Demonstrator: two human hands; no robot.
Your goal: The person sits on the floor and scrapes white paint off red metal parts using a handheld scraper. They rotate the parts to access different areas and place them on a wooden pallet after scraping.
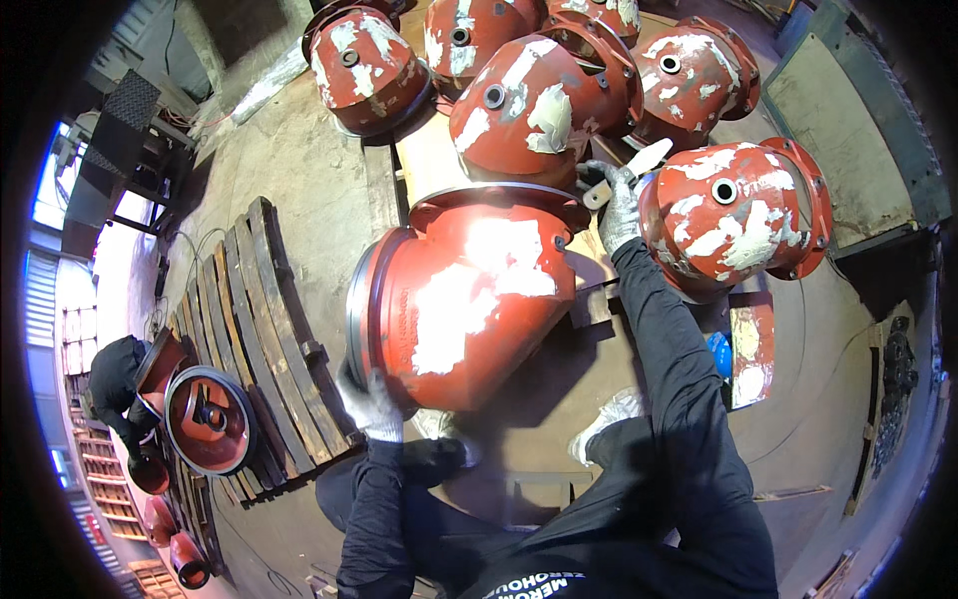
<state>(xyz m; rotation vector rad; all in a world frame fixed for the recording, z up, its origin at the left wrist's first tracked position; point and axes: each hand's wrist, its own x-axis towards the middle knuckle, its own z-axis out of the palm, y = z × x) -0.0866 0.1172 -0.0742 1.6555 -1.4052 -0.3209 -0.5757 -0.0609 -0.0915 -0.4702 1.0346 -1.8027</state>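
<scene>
A big red flanged pipe fitting (489,329) with pale filler patches is tilted in front of me, strong light glaring on its face. My left hand (371,401), in a whitish work glove, grips its lower left edge by the dark flange rim. My gloved right hand (621,208) is closed round a putty knife (651,158) whose blade is coated in pale filler. This hand sits between the tilted fitting and another patched red fitting (733,215) on the right. Part of the left fingers is hidden behind the rim.
Several more patched red fittings (539,100) crowd the far side. Wooden pallets (264,339) lie to the left, where another person (118,384) bends beside red castings (210,419). A filler-smeared board (751,349) and a blue object (719,354) lie beyond my right forearm.
</scene>
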